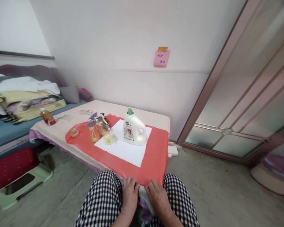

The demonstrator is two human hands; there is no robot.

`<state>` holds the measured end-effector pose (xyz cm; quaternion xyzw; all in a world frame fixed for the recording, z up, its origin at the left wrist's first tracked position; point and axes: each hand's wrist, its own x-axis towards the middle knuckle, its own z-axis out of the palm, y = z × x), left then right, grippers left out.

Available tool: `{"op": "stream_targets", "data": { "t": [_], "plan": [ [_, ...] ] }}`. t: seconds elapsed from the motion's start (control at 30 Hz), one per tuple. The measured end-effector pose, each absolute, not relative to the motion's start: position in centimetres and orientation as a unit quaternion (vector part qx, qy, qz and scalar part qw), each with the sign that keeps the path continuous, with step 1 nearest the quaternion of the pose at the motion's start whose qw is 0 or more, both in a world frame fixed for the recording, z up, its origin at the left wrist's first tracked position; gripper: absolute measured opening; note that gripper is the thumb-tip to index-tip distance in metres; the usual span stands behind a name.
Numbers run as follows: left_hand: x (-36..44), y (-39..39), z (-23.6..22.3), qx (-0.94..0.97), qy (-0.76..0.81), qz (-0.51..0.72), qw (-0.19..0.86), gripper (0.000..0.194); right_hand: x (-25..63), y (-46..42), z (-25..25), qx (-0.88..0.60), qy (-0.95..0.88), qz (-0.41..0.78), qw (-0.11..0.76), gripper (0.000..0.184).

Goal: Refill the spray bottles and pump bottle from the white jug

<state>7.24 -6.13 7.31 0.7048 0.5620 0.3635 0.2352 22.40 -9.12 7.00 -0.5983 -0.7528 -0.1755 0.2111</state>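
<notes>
My left hand [131, 192] and my right hand [158, 194] are at the near edge of the table, a small gap between them. Fingers of both are bent and close together over the border of a red plastic sheet [153, 164]; their undersides are hidden. Farther in, a white cloth or paper [123, 153] with jagged edges lies on the sheet. On it stands a cream detergent jug [130, 129], its spout green and its handle to the right. Left of the jug are a small clear cup [108, 138] of pale yellow liquid and several spray bottles [93, 134].
Toward the left are a small round wooden bowl [74, 132] and a bottle of amber liquid [47, 116]. A red and green stool [35, 176] stands below. A pink note [161, 57] is taped to the wall; a glass sliding door [227, 104] is at right.
</notes>
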Motion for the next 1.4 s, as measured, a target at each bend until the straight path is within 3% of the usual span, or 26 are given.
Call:
{"op": "stream_targets", "data": {
  "t": [0.4, 0.77, 1.4],
  "plan": [
    [7.1, -6.3, 7.2, 0.723, 0.547, 0.363, 0.215, 0.024, 22.6, -9.5, 6.6, -0.573, -0.77, -0.187, 0.208, 0.008],
    [7.1, -6.5, 7.5, 0.742, 0.544, 0.347, 0.182, 0.022, 22.4, -9.7, 8.1, -0.555, -0.776, -0.165, 0.25, 0.02],
    [7.1, -6.9, 7.1, 0.733, 0.536, 0.37, 0.196, 0.02, 22.4, -10.1, 8.3, -0.55, -0.774, -0.147, 0.276, 0.018]
  ]
}}
